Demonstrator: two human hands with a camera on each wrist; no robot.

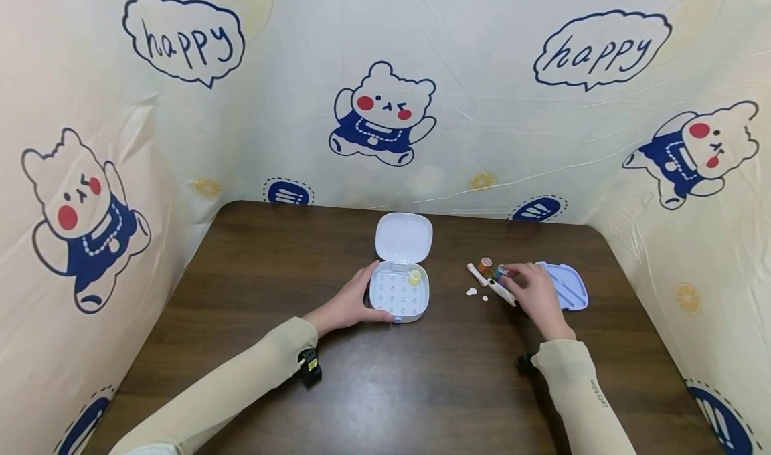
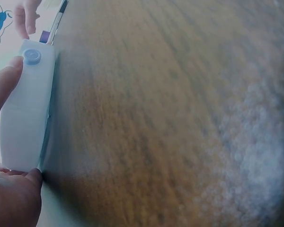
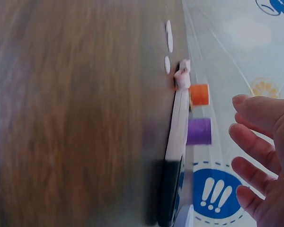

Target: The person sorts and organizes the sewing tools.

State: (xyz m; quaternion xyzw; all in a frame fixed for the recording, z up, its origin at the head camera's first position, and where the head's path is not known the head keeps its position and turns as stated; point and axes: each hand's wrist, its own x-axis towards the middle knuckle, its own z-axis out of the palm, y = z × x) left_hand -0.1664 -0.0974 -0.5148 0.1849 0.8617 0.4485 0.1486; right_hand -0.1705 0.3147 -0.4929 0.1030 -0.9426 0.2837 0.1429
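My left hand [image 1: 346, 301] holds the left side of a white sewing box [image 1: 400, 294], thumb at its front and fingers behind. Its lid [image 1: 403, 237] stands open. Rows of small pegs line the inside, and a yellow thread spool [image 1: 415, 278] sits at the back right. In the left wrist view the thumb lies beside the round blue latch [image 2: 32, 56]. My right hand [image 1: 536, 298] hovers over a small group of things, fingers loosely bent. The right wrist view shows nothing in its grasp, near a purple spool [image 3: 199, 131] and an orange spool [image 3: 200, 94].
A white pen-like tool [image 1: 501, 292] and a short pinkish stick [image 1: 477, 275] lie by the spools. Small white discs [image 1: 472, 292] rest in front of them. A blue tray [image 1: 569, 286] is right of my right hand. Printed cloth [image 1: 385, 187] surrounds the dark wooden table [image 1: 385, 388].
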